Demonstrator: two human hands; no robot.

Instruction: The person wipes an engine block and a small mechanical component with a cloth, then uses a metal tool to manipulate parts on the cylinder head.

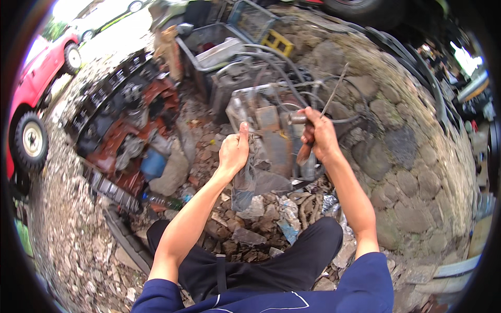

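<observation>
Left hand (234, 151): grip closed on grey rag (245, 180), at near-left edge of scrap metal (275, 148). Right hand (320, 136): wrapped round brown-handled screwdriver (305, 153), tip up-right; metal cylinder (296, 119) at fingers. Open room rightward over cobbled stone (412, 182).

Rubble grnd (78, 245), stonework (409, 182) R, daylt

The car (39, 78) at the left is pinkish red, and a crate (277, 43) near the top is yellow. In the middle, the tool handle (304, 154) is brown. At the bottom, the pants (313, 248) are black and the shirt (362, 284) is dark blue with thin white lines.
</observation>
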